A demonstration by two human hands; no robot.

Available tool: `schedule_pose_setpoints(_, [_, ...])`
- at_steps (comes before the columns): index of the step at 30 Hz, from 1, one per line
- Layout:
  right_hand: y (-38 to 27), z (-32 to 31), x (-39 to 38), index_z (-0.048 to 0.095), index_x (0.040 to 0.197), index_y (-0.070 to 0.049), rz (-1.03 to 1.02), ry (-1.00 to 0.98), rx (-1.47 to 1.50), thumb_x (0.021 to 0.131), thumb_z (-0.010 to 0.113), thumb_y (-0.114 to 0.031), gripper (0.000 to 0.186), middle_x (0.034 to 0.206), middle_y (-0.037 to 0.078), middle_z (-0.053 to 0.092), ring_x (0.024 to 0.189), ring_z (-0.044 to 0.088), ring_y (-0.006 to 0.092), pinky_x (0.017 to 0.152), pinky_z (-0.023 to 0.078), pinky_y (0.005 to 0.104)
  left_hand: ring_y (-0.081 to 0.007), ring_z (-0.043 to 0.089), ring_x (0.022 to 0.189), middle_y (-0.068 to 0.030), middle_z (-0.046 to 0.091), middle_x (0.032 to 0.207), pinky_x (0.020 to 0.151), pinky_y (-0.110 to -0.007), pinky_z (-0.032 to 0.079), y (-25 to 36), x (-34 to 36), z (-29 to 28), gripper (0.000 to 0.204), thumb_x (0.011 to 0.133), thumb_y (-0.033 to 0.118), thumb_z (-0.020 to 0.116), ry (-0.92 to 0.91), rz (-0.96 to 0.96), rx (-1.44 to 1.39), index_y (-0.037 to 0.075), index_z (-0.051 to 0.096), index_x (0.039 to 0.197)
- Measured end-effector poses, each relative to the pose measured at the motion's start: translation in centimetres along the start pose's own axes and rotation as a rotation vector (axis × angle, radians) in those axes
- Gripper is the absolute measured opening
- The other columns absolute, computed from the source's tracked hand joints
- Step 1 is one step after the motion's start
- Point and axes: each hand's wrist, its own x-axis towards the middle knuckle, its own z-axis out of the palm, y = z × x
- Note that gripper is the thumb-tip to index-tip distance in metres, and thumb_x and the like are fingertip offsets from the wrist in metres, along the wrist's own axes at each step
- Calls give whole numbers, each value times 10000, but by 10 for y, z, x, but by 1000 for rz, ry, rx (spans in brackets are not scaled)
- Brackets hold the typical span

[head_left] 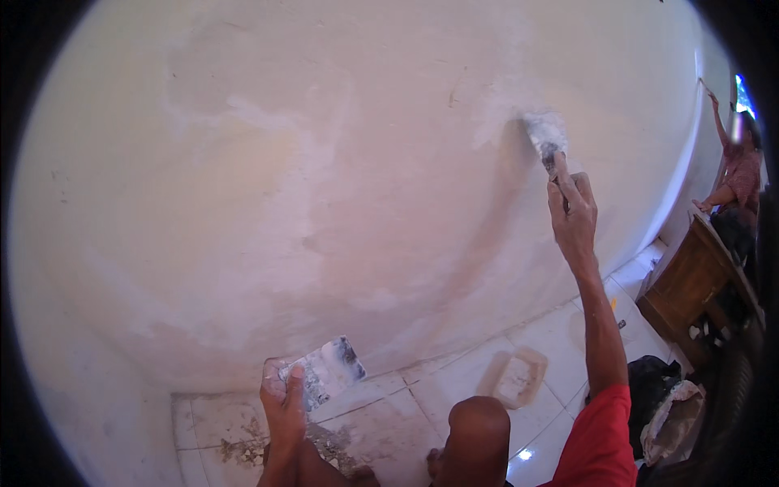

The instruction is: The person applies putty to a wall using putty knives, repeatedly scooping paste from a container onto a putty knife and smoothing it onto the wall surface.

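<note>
My right hand is closed round the dark handle of a putty knife. The knife's white-smeared blade is against the wall, at the upper right of the bare patch. Pale and pinkish filler spreads over the wall in uneven patches. Low on the left, my left hand grips a flat square plate by its edge, the thumb on top. White paste and dark smears cover that plate. Between the plate and the knife lies a wide stretch of wall.
A shallow tray with white paste sits on the tiled floor. Crumbled debris lies by the wall at lower left. At right are a wooden cabinet, a black bag, a pale sack and another person reaching to the wall.
</note>
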Motion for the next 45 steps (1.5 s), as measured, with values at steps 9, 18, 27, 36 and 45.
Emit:
schedule_pose_setpoints(9, [-96, 31, 53, 622, 1326, -170, 62, 71, 73, 887, 634, -114, 442, 783, 97, 497, 676, 517, 216, 685, 457, 344, -38, 453, 755, 23, 537, 842, 680, -194, 379, 17, 8, 6, 107, 983, 140, 561, -43, -56, -27, 35, 558, 1005])
schedule_pose_setpoints(18, [-102, 79, -28, 596, 1352, -157, -210, -57, 23, 841, 662, -58, 525, 799, 97, 473, 649, 552, 234, 569, 501, 361, -71, 498, 817, -27, 579, 890, 763, -226, 422, 6, 8, -3, 155, 988, 133, 565, -72, -46, -19, -3, 537, 1057])
schedule_pose_setpoints(27, [-62, 39, -5, 609, 1334, -118, -130, 69, 28, 866, 646, -52, 474, 736, 136, 503, 675, 532, 262, 612, 470, 365, -53, 470, 793, 3, 547, 868, 725, -210, 397, 6, 8, -1, 109, 979, 113, 552, -61, -68, -59, 17, 546, 1030])
schedule_pose_setpoints(36, [-93, 48, -47, 573, 1374, -183, -183, -198, -43, 847, 656, -84, 544, 826, 110, 504, 663, 560, 261, 593, 494, 393, -69, 522, 842, -20, 583, 919, 764, -230, 442, 11, 0, -4, 147, 986, 127, 541, -20, -76, -18, 6, 544, 1070])
schedule_pose_setpoints(45, [14, -58, -258, 655, 1245, -98, 306, -778, 37, 913, 535, -65, 355, 906, 158, 618, 732, 610, 329, 726, 505, 400, -110, 568, 912, -31, 604, 1027, 838, -266, 472, -10, 11, -10, 237, 994, 182, 562, 84, -146, 14, -9, 573, 1133])
